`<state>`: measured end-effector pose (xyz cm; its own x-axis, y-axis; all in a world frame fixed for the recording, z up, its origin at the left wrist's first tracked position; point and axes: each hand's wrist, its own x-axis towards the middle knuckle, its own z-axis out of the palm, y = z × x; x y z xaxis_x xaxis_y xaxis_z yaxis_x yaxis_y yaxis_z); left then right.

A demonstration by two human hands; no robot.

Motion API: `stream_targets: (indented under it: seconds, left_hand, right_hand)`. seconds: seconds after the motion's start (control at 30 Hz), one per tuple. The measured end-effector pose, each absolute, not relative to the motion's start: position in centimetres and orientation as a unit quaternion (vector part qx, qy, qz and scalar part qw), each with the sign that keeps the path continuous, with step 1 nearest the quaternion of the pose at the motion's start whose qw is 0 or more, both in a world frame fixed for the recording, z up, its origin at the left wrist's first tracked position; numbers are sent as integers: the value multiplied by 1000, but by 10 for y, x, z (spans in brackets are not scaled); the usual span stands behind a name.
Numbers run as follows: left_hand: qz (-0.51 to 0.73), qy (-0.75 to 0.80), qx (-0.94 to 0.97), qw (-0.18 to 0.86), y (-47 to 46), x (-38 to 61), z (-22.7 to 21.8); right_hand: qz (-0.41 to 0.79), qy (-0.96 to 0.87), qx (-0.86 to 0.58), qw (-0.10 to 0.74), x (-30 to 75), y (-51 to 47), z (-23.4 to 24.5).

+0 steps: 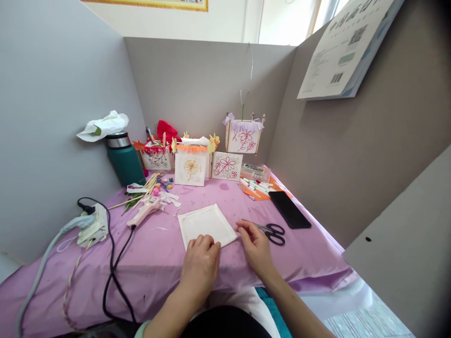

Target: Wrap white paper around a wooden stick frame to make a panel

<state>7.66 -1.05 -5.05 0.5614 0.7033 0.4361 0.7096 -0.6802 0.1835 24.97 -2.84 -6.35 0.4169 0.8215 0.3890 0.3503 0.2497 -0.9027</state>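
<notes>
A white square canvas frame (207, 221), its raised border upward, lies on the purple cloth in front of me. My left hand (200, 258) is closed over its near edge with the fingers curled; the thumb is partly hidden. Beside the frame's right corner, my right hand (255, 244) holds thumb and forefinger pinched together, the other fingers bent. Whatever may sit between those fingertips is too small to make out. Black-handled scissors (274, 233) lie just right of that hand, their blades partly behind its fingers.
A pink glue gun (144, 211), wooden sticks (152, 182) and a white power strip (94, 225) with trailing cables lie left. A green bottle (125, 159) and flower-decorated panels (190, 169) stand behind. Rightward are markers (257, 187) and a black phone (289, 209). Grey partitions (207, 84) surround the table.
</notes>
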Motion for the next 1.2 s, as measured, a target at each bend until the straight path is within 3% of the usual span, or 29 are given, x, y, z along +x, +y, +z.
stream_targets:
  seconds: [0.33,0.5,0.63,0.8,1.2]
  left_hand:
    - [-273,-380,-883,-43,-5,55,-49]
    - [-251,-415,-875,-15,-5,64,-46]
    - [-262,-445,-853,-79,14,70,-29]
    - [-180,-529,-829,11,69,38,0]
    - [-91,-479,-870,74,92,33,2]
  right_hand:
    - [111,-516,-588,612,253,-32,-58]
    - [-38,-580,-637,506,295,-35,-50]
    - [-148,-585,-665,440,324,-40,-57]
    - [-117,-576,-680,438,331,-43,-71]
    - [-80,-566,-694,438,329,-44,-69]
